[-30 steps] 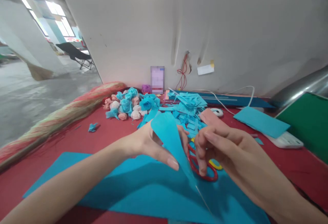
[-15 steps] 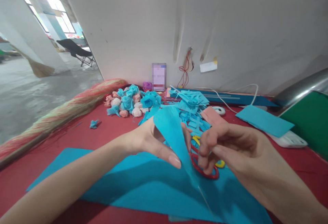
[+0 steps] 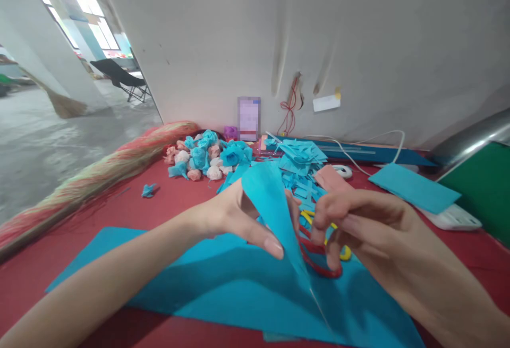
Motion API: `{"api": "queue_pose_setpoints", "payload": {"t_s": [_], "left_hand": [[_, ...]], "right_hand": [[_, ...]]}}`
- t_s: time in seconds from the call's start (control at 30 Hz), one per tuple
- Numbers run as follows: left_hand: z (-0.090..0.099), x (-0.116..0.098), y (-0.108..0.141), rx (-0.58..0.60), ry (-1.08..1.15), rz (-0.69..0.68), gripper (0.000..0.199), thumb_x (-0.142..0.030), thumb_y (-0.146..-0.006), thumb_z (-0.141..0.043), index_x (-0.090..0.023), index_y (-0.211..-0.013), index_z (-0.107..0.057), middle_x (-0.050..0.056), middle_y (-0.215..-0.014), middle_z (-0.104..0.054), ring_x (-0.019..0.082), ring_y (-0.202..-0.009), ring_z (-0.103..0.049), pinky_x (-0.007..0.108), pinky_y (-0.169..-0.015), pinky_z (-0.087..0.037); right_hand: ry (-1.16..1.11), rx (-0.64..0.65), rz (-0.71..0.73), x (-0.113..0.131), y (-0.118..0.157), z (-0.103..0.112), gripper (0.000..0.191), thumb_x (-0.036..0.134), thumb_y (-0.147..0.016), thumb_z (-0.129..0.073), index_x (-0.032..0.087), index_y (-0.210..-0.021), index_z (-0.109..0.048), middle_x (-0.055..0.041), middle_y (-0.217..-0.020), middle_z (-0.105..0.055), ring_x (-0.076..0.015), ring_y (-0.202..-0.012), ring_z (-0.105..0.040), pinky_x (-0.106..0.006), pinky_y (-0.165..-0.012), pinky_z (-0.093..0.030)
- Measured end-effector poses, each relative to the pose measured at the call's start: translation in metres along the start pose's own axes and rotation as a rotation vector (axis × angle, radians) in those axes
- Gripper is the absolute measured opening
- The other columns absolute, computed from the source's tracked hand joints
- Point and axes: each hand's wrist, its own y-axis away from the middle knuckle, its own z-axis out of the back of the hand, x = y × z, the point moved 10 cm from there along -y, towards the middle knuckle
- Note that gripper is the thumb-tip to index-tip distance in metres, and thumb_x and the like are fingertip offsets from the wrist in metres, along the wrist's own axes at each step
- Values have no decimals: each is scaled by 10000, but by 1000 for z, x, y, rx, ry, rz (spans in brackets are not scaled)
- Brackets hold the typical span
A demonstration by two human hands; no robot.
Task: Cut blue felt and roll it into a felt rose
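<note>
My left hand (image 3: 243, 220) holds a strip of blue crepe paper (image 3: 271, 207), curved and upright, its thumb on the near side. The strip narrows downward, and a thin pale line runs on below its tip. My right hand (image 3: 358, 231) is just right of the strip, its fingers curled and the thumb against them. What they pinch, if anything, is hidden. Behind and below those fingers are scissors with red handles (image 3: 324, 272), partly covered. Yellow handles (image 3: 346, 254) show beside them. Under both hands a large blue sheet (image 3: 215, 289) lies on the red tabletop.
Blue, pink and white paper flowers (image 3: 199, 156) are heaped at the back left. Cut blue strips (image 3: 300, 159) are piled at the back centre. A folded blue paper (image 3: 414, 186) rests on a white device (image 3: 456, 219). A phone (image 3: 249, 119) leans against the white panel (image 3: 207, 40).
My right fingers have shifted slightly to the right and loosened their curl, uncovering more of the scissor handles. My left hand keeps its hold on the blue paper.
</note>
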Motion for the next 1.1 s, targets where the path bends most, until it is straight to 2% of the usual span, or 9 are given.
{"api": "queue_pose_setpoints", "payload": {"t_s": [0.3,0.43,0.53,0.6,0.7,0.77,0.9,1.03,1.1], "left_hand": [[4,6,5,-12,-23,15,270,-342,-638,-738,-148,-592,-556,10,-667,-567,122,-621,-509,272,-630,-432],[4,6,4,-16,-12,19,245,-367,-676,-707,-146,-670,-601,1,-712,-578,80,-537,-483,278,-635,-431],[5,8,3,-16,-11,16,256,-349,-624,-746,-145,-628,-592,-7,-660,-570,92,-554,-495,283,-656,-437],[5,8,3,-18,-7,3,279,-326,-563,-786,-148,-583,-571,-8,-627,-565,114,-596,-517,284,-672,-444],[4,7,2,-15,-2,-6,259,-280,-545,-799,-161,-589,-573,0,-631,-571,144,-653,-543,293,-697,-455],[3,5,2,-3,-10,-7,224,-265,-565,-788,-174,-618,-591,5,-660,-585,153,-676,-552,301,-720,-461],[1,2,3,11,-57,-10,195,-282,-574,-781,-192,-637,-619,8,-675,-605,152,-670,-561,291,-729,-471],[-3,-1,1,27,-71,-14,172,-274,-593,-768,-193,-634,-622,8,-683,-620,153,-684,-582,287,-751,-477],[-5,-4,0,37,-62,-16,159,-237,-596,-766,-192,-643,-621,5,-690,-618,156,-716,-590,284,-770,-476]], "right_hand": [[-86,-123,-79,-8,-7,8,87,231,-705,-672,187,-632,-691,2,-575,-622,-97,-487,-595,-137,-402,-518],[-64,-119,-91,-10,-7,6,154,280,-746,-645,178,-634,-674,3,-570,-607,-95,-509,-595,-145,-428,-528],[3,-132,-53,-6,-3,8,208,345,-777,-626,196,-639,-670,16,-591,-609,-83,-514,-600,-130,-442,-525],[109,-148,31,4,1,9,200,366,-798,-605,235,-669,-681,28,-606,-621,-72,-525,-607,-105,-464,-520],[363,-138,202,22,8,2,127,273,-810,-602,350,-776,-696,60,-671,-657,-63,-570,-623,-86,-514,-525],[545,-161,366,37,16,-5,221,193,-768,-634,401,-822,-685,88,-752,-665,-71,-629,-630,-99,-554,-537],[854,-257,713,61,39,-21,312,101,-701,-673,346,-895,-679,72,-820,-665,-106,-702,-631,-180,-716,-548],[1011,-250,719,61,42,-27,187,196,-710,-680,349,-816,-700,25,-824,-689,-200,-788,-651,-276,-699,-573],[1012,-269,670,60,40,-25,149,197,-731,-656,339,-753,-697,25,-779,-685,-191,-746,-652,-263,-652,-575]]}}
